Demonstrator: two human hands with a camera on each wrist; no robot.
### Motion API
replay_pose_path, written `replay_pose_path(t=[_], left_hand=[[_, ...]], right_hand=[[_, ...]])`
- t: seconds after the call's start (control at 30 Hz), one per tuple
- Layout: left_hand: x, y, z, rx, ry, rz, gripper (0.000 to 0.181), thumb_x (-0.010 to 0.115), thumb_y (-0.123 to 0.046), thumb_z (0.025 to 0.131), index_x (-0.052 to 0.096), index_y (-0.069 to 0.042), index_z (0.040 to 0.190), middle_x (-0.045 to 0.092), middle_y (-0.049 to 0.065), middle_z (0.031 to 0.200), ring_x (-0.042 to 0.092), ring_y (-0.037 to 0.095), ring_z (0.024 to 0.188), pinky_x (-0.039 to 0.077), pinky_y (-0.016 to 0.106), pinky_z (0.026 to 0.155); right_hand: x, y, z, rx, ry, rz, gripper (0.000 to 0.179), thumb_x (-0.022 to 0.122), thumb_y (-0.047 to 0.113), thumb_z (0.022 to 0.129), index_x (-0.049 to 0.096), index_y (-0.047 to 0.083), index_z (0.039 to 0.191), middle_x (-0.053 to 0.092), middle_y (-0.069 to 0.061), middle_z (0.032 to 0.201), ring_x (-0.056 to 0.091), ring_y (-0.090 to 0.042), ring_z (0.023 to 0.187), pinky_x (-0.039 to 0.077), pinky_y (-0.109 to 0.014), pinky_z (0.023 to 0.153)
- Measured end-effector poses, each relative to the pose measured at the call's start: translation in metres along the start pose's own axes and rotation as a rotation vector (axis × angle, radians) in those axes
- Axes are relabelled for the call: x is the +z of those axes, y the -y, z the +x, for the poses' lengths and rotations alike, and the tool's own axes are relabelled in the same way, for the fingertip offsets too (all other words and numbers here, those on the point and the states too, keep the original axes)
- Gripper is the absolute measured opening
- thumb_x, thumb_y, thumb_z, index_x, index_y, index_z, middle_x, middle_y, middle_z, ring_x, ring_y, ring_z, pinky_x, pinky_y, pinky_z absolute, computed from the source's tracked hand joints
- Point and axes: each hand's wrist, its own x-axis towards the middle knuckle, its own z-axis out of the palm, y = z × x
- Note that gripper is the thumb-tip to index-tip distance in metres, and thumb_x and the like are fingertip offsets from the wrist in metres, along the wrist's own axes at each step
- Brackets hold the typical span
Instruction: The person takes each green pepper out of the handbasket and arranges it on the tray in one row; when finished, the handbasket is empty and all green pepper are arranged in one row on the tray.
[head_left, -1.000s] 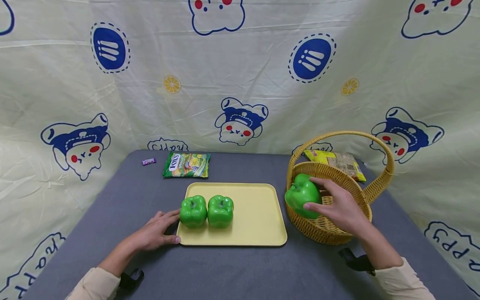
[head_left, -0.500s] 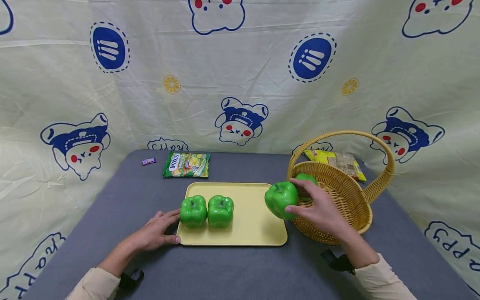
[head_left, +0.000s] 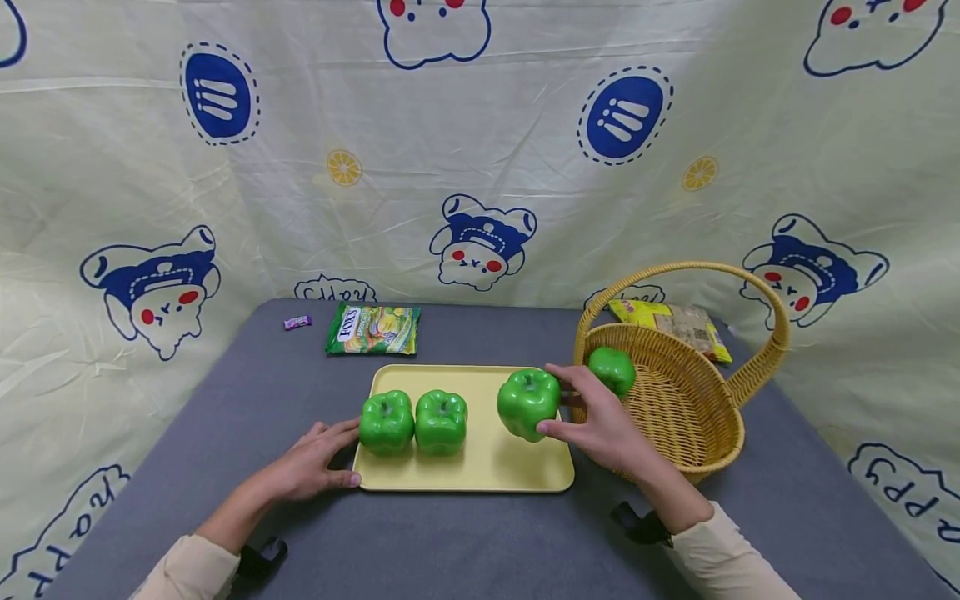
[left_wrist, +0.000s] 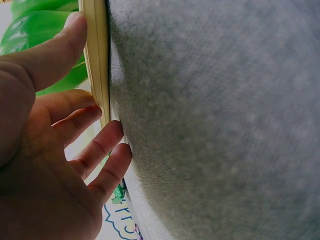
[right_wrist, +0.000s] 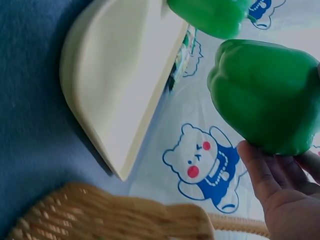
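Observation:
My right hand [head_left: 600, 421] holds a green bell pepper [head_left: 528, 404] by its right side, fingers on the far side and thumb on the near side. In the right wrist view this bell pepper [right_wrist: 267, 95] is raised above the level of the yellow tray [right_wrist: 115, 75]. Two more green bell peppers, one at the left [head_left: 387, 422] and one beside it [head_left: 441, 422], sit upright on the tray's left half. My left hand [head_left: 315, 462] rests against the tray's left edge, its fingertips and thumb touching the rim [left_wrist: 95, 55].
A wicker basket [head_left: 682, 417] with a tall handle stands right of the tray, one green bell pepper [head_left: 612, 371] inside. Behind it lies a yellow-and-clear packet [head_left: 675, 325]. A green snack packet [head_left: 373, 329] and a small purple wrapped piece [head_left: 297, 322] lie at the back left.
My right hand has carried the bell pepper leftward from over the basket to over the tray's right part. The bell pepper in the basket has come into view. My left hand stays put.

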Motion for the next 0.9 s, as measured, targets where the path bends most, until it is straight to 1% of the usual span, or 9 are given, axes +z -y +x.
replay_pose_path(t=[0.2, 0.37, 0.53, 0.57, 0.63, 0.77, 0.9], left_hand=[[0.0, -0.001, 0.0, -0.004, 0.0, 0.003, 0.075, 0.07, -0.041, 0.081, 0.043, -0.005, 0.141, 0.039, 0.013, 0.148, 0.04, 0.02, 0.105, 0.034, 0.039, 0.085], [0.0, -0.001, -0.001, 0.006, -0.009, 0.008, 0.075, 0.07, -0.041, 0.081, 0.043, -0.004, 0.141, 0.039, 0.014, 0.148, 0.041, 0.021, 0.105, 0.035, 0.038, 0.085], [0.0, -0.001, 0.0, 0.004, -0.015, 0.006, 0.075, 0.07, -0.041, 0.081, 0.043, -0.005, 0.141, 0.04, 0.013, 0.148, 0.041, 0.021, 0.105, 0.035, 0.038, 0.085], [0.0, -0.001, 0.0, 0.011, -0.016, 0.01, 0.075, 0.07, -0.041, 0.081, 0.043, -0.004, 0.141, 0.04, 0.014, 0.147, 0.041, 0.021, 0.105, 0.035, 0.038, 0.084], [0.001, -0.001, 0.0, 0.004, -0.018, 0.005, 0.075, 0.07, -0.041, 0.081, 0.044, -0.005, 0.141, 0.04, 0.013, 0.148, 0.041, 0.021, 0.107, 0.035, 0.039, 0.086], [0.002, 0.001, 0.0, 0.013, -0.023, 0.015, 0.075, 0.07, -0.041, 0.081, 0.043, -0.005, 0.141, 0.04, 0.013, 0.148, 0.041, 0.021, 0.108, 0.036, 0.042, 0.088], [0.001, 0.001, 0.0, 0.009, -0.02, 0.013, 0.076, 0.07, -0.041, 0.08, 0.043, -0.005, 0.141, 0.039, 0.012, 0.148, 0.041, 0.021, 0.108, 0.036, 0.042, 0.088]], right_hand=[[0.013, -0.004, 0.004, -0.02, 0.022, 0.019, 0.073, 0.08, 0.021, 0.076, 0.044, 0.004, 0.136, 0.052, -0.011, 0.124, 0.057, -0.029, 0.113, 0.049, -0.042, 0.09], [0.022, -0.011, 0.007, -0.026, 0.047, 0.084, 0.072, 0.08, 0.018, 0.075, 0.044, 0.004, 0.136, 0.052, -0.012, 0.124, 0.056, -0.03, 0.114, 0.049, -0.041, 0.092], [0.031, -0.019, 0.008, -0.04, 0.068, 0.142, 0.069, 0.079, 0.013, 0.076, 0.044, 0.001, 0.135, 0.051, -0.016, 0.124, 0.055, -0.034, 0.114, 0.048, -0.045, 0.092], [0.033, -0.021, 0.008, -0.04, 0.071, 0.153, 0.07, 0.079, 0.012, 0.076, 0.044, 0.0, 0.135, 0.05, -0.017, 0.125, 0.055, -0.035, 0.114, 0.048, -0.046, 0.092], [0.035, -0.022, 0.008, -0.033, 0.077, 0.173, 0.069, 0.079, 0.012, 0.075, 0.044, 0.0, 0.135, 0.05, -0.017, 0.127, 0.054, -0.037, 0.115, 0.046, -0.048, 0.093], [0.039, -0.026, 0.008, -0.009, 0.109, 0.204, 0.07, 0.078, 0.015, 0.077, 0.044, 0.002, 0.136, 0.049, -0.017, 0.131, 0.053, -0.038, 0.117, 0.044, -0.048, 0.097], [0.041, -0.028, 0.008, 0.006, 0.143, 0.206, 0.07, 0.077, 0.019, 0.078, 0.043, 0.005, 0.137, 0.049, -0.016, 0.133, 0.053, -0.036, 0.119, 0.044, -0.044, 0.098]])
